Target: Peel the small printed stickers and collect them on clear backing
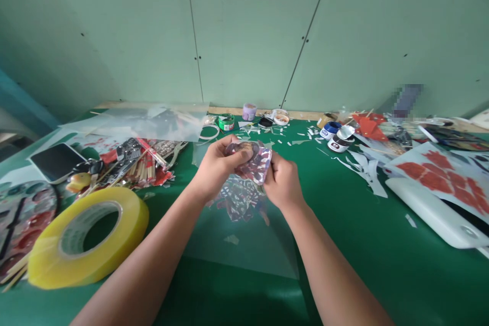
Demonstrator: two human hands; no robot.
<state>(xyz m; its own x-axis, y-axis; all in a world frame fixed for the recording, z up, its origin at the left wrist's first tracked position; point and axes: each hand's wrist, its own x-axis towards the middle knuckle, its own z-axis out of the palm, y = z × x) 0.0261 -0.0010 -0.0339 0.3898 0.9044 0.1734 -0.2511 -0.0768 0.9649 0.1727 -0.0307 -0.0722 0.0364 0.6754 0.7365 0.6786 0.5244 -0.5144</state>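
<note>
My left hand (217, 165) and my right hand (281, 181) are raised over the green table (382, 265), both closed on a small dark patterned piece (255, 163) with purple and red print, glossy as if wrapped in clear film. My left thumb and fingers pinch its upper left part. My right hand grips its right edge. Below the hands a clear plastic sheet (244, 244) lies flat, with several printed cut-out scraps (237, 201) on it.
A big yellow tape roll (89, 237) lies at the left front, beside a paint palette (21, 224), sticks (141, 165) and a phone (57, 161). Small paint jars (336, 137), a green tape roll (226, 122) and paper scraps sit behind. A white tablet (431, 209) with red cut-outs lies right.
</note>
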